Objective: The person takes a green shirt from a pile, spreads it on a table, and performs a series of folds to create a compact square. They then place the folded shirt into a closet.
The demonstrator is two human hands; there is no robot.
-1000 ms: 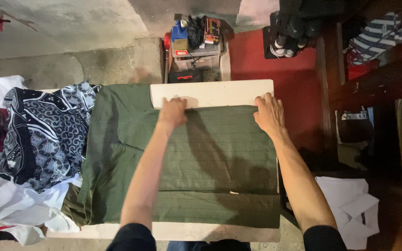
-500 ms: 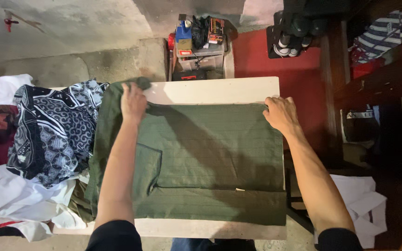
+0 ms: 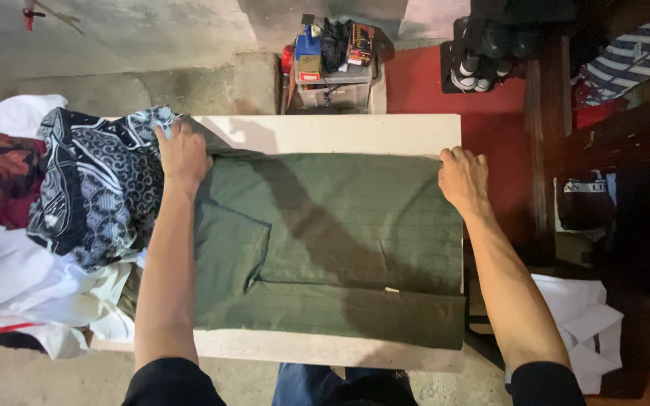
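On table (image 3: 340, 131) | hands (image 3: 182, 154) (image 3: 462, 177) pinning green garment (image 3: 340, 233) (left sleeve hidden)

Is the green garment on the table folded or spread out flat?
Partly folded. The green garment lies flat on the table, with overlapping layers along its near edge; the left hand and right hand grip its far corners.

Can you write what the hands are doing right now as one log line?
left hand: pressing green shirt far-left corner | right hand: holding its right edge | shirt: flat on white table
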